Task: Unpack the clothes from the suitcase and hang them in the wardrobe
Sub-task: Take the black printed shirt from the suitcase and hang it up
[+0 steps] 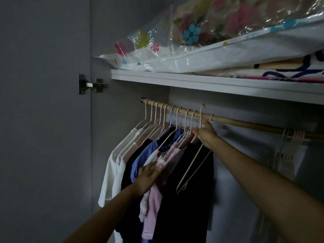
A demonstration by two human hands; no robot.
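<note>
A wooden rail (242,122) runs across the open wardrobe under a shelf. At its left end hang several garments on pale hangers: white tops (115,165), a blue top (140,160), pink pieces (154,204) and a black garment (189,199). My right hand (206,133) grips the neck of a pale empty hanger (194,165), whose hook is raised just above the rail, beside the black garment. My left hand (149,178) holds the hanging clothes at the blue and white-pink fabric, fingers curled into them. No suitcase is in view.
The white shelf (210,83) above carries plastic bags of floral bedding (192,35) that overhang its edge. Several empty hangers (291,142) hang far right on the rail. The open grey door with its hinge (91,85) stands at left. Bare rail lies between the two hanger groups.
</note>
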